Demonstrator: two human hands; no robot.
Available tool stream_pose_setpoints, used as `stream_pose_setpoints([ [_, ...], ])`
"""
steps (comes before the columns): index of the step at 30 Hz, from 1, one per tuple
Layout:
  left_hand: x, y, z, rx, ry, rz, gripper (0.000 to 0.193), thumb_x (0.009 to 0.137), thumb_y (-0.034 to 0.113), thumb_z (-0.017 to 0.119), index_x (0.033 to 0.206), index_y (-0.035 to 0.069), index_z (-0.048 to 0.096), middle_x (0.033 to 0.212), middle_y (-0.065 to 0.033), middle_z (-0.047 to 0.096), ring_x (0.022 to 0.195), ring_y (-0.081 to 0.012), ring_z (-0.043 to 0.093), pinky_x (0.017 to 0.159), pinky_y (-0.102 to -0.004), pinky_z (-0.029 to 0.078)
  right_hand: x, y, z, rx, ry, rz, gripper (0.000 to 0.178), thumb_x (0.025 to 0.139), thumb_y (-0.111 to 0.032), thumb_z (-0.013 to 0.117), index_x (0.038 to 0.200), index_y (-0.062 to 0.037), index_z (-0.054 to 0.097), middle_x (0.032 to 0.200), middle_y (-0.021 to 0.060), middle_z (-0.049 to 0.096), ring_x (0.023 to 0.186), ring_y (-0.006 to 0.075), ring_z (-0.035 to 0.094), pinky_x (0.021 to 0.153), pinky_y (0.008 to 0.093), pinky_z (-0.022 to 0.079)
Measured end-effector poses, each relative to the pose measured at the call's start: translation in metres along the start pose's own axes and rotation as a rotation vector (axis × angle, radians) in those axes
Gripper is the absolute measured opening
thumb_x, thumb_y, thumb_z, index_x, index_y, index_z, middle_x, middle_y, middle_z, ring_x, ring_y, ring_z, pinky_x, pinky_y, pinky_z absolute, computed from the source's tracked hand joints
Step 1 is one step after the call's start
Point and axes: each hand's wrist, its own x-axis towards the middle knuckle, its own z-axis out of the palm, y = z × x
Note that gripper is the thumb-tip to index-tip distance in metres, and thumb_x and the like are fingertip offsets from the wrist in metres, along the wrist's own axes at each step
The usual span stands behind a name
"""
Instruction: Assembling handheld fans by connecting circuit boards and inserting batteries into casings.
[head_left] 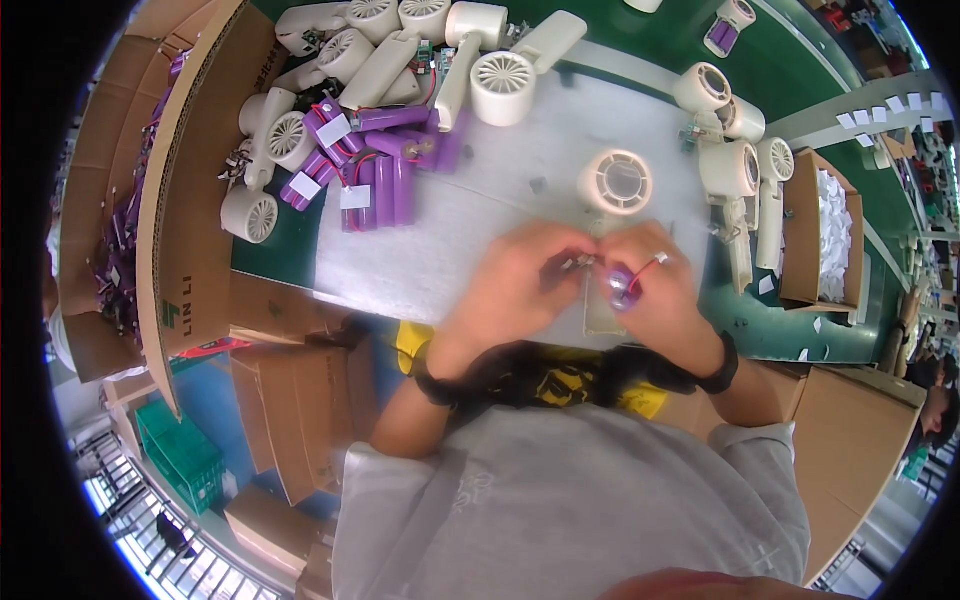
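My left hand (pixel 520 285) and my right hand (pixel 648 285) meet over the grey mat, fingertips nearly touching. In my right hand is a purple battery (pixel 620 285), one end showing between the fingers. A red wire with a small white connector (pixel 660 258) rises from it. My left fingers are pinched on something small, blurred and mostly covered by the hand. Just beyond the hands lies a white handheld fan (pixel 615 182), its round head facing up. Its handle runs back beneath my hands, largely hidden, with the lower end (pixel 603 318) visible between my wrists.
Purple battery packs (pixel 385 190) with red wires lie at the left. White fan housings (pixel 503 88) are heaped behind them, and several more fans (pixel 730 165) stand at the right. A box of white slips (pixel 835 235) sits far right. A large cardboard box (pixel 195 200) borders the left edge.
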Motion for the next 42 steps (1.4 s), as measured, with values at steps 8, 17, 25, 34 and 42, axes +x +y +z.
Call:
stream_pose_setpoints([
  [8, 0.000, 0.003, -0.001, -0.068, 0.004, -0.031, 0.028, 0.074, -0.006, 0.066, 0.101, 0.002, 0.066, 0.095, -0.0106, 0.068, 0.086, -0.0231, 0.066, 0.077, -0.0321, 0.052, -0.003, -0.010, 0.003, 0.097, -0.011, 0.172, 0.037, 0.066, 0.008, 0.069, 0.097, -0.0041, 0.055, 0.083, 0.0096, 0.064, 0.080, 0.0292, 0.060, 0.065, 0.0376, 0.050],
  [17, 0.000, -0.006, 0.001, 0.167, 0.051, 0.178, 0.031, 0.068, -0.007, 0.069, 0.096, 0.006, 0.069, 0.095, -0.0100, 0.066, 0.082, -0.0265, 0.066, 0.074, -0.0337, 0.054, 0.000, -0.009, 0.003, 0.004, -0.033, 0.087, 0.046, 0.067, 0.008, 0.069, 0.109, -0.0024, 0.053, 0.086, 0.0111, 0.064, 0.083, 0.0297, 0.061, 0.067, 0.0384, 0.052],
  [25, -0.003, -0.005, 0.005, 0.147, 0.074, 0.129, 0.028, 0.068, -0.009, 0.068, 0.091, 0.005, 0.070, 0.098, -0.0110, 0.062, 0.085, -0.0271, 0.063, 0.072, -0.0335, 0.052, -0.006, -0.003, 0.005, -0.017, -0.006, 0.001, 0.047, 0.068, 0.006, 0.070, 0.111, -0.0016, 0.054, 0.087, 0.0122, 0.065, 0.083, 0.0302, 0.062, 0.067, 0.0383, 0.053],
  [34, 0.003, -0.004, 0.002, -0.108, -0.016, 0.022, 0.030, 0.074, -0.013, 0.065, 0.098, 0.003, 0.066, 0.100, -0.0088, 0.062, 0.084, -0.0178, 0.063, 0.071, -0.0277, 0.051, -0.003, -0.012, -0.008, 0.100, -0.095, 0.203, 0.039, 0.073, 0.005, 0.069, 0.108, -0.0014, 0.052, 0.092, 0.0105, 0.064, 0.080, 0.0253, 0.061, 0.067, 0.0354, 0.051],
  [42, 0.000, -0.009, 0.003, -0.269, 0.022, -0.098, 0.029, 0.081, -0.012, 0.063, 0.108, 0.000, 0.062, 0.100, -0.0044, 0.062, 0.090, -0.0093, 0.060, 0.076, -0.0247, 0.052, 0.000, -0.001, -0.044, 0.511, -0.182, 0.427, 0.015, 0.086, -0.006, 0.068, 0.093, -0.0018, 0.056, 0.090, 0.0034, 0.059, 0.074, 0.0097, 0.056, 0.062, 0.0236, 0.045],
])
